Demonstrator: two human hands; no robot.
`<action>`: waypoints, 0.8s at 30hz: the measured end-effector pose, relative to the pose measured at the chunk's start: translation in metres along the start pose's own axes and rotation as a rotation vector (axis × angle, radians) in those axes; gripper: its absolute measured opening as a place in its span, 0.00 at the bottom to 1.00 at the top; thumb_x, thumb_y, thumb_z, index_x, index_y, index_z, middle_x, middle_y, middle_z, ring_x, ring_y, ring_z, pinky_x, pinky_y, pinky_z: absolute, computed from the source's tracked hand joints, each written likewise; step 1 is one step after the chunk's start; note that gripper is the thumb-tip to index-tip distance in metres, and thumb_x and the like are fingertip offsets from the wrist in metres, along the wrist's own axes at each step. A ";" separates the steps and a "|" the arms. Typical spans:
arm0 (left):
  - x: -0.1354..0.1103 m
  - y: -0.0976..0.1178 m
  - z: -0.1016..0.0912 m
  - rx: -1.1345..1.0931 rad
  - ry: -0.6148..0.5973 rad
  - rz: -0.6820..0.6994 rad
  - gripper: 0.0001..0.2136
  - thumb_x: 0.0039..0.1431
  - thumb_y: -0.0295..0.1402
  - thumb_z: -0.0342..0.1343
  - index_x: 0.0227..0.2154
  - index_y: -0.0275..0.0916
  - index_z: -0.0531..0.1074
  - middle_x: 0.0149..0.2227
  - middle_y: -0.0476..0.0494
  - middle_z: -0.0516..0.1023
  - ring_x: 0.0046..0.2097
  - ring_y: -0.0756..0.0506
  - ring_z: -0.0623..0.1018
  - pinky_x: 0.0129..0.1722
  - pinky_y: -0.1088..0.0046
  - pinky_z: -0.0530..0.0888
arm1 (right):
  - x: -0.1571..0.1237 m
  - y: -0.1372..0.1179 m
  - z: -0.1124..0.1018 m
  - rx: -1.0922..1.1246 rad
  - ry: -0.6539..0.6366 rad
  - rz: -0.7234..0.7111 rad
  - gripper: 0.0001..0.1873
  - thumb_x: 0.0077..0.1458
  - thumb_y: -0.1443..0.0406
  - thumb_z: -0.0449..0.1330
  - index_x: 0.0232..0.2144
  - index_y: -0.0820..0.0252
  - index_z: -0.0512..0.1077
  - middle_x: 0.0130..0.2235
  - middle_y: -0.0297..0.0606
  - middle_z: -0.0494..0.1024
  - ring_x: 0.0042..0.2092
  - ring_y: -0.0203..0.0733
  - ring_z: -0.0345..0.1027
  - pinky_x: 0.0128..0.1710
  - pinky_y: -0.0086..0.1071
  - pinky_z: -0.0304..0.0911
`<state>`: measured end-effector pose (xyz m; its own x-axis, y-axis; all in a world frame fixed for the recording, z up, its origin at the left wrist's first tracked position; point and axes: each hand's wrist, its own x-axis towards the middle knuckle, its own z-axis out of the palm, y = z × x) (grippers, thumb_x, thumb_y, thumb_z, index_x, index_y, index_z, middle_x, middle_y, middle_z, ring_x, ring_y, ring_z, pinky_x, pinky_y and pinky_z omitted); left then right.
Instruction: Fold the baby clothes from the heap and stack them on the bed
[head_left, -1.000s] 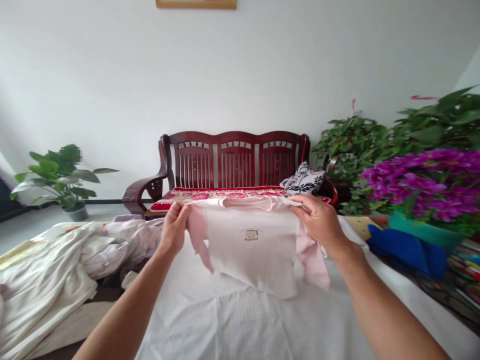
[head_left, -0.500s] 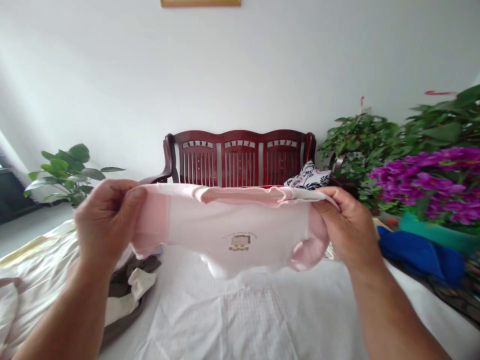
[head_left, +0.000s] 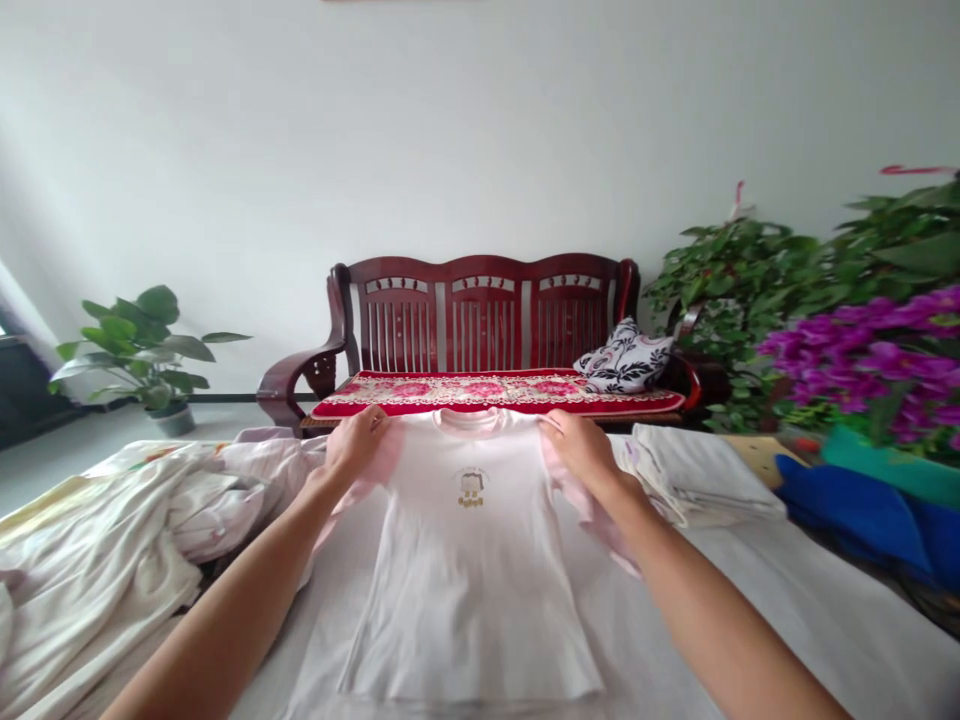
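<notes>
A small white shirt (head_left: 469, 570) with pink sleeves and a little printed badge on the chest lies spread flat, front up, on a white cloth-covered table (head_left: 810, 620). My left hand (head_left: 358, 446) pinches the shirt's left shoulder at the far edge. At the other shoulder, my right hand (head_left: 581, 450) grips the fabric the same way. Both pink sleeves trail out to the sides under my forearms.
A heap of pale clothes (head_left: 112, 540) lies at the left. A folded white cloth (head_left: 701, 470) and a blue cloth (head_left: 855, 500) rest at the right, beside purple flowers (head_left: 877, 350). Beyond the table stand a dark wooden bench (head_left: 480, 330) and potted plants (head_left: 135, 350).
The shirt was held up in the air and stretched between my hands. Now it lies flat on the table, with both hands lowered and moved away from me.
</notes>
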<state>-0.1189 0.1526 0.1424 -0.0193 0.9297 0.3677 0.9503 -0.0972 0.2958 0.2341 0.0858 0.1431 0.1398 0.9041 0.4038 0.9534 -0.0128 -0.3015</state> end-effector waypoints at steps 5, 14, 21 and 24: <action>0.016 0.005 0.033 0.057 -0.012 0.006 0.15 0.67 0.42 0.44 0.41 0.45 0.74 0.39 0.44 0.81 0.38 0.41 0.79 0.33 0.71 0.67 | 0.022 0.004 0.031 -0.165 -0.031 0.044 0.17 0.66 0.55 0.50 0.39 0.53 0.75 0.38 0.40 0.82 0.40 0.45 0.74 0.34 0.32 0.55; -0.055 0.025 0.104 0.019 -0.103 0.304 0.22 0.66 0.30 0.45 0.62 0.38 0.64 0.62 0.36 0.70 0.62 0.38 0.70 0.60 0.59 0.66 | -0.042 -0.023 0.097 -0.071 -0.100 -0.212 0.22 0.63 0.66 0.52 0.58 0.61 0.69 0.59 0.46 0.73 0.61 0.46 0.63 0.61 0.37 0.56; -0.145 0.013 0.141 0.007 -0.201 0.481 0.27 0.68 0.43 0.47 0.66 0.37 0.60 0.68 0.33 0.61 0.69 0.33 0.59 0.66 0.49 0.60 | -0.129 -0.039 0.136 -0.071 -0.292 -0.288 0.33 0.66 0.53 0.47 0.67 0.64 0.59 0.70 0.49 0.56 0.71 0.55 0.46 0.68 0.50 0.47; -0.158 -0.002 0.134 0.060 -0.181 0.440 0.28 0.68 0.46 0.46 0.67 0.38 0.59 0.68 0.31 0.60 0.69 0.33 0.58 0.66 0.49 0.59 | -0.135 -0.018 0.129 -0.134 -0.304 -0.265 0.35 0.67 0.50 0.45 0.68 0.65 0.57 0.70 0.51 0.54 0.71 0.55 0.45 0.69 0.50 0.44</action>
<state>-0.0762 0.0532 -0.0347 0.4380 0.8525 0.2854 0.8727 -0.4794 0.0928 0.1634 0.0194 -0.0172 -0.1806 0.9683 0.1726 0.9749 0.1994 -0.0987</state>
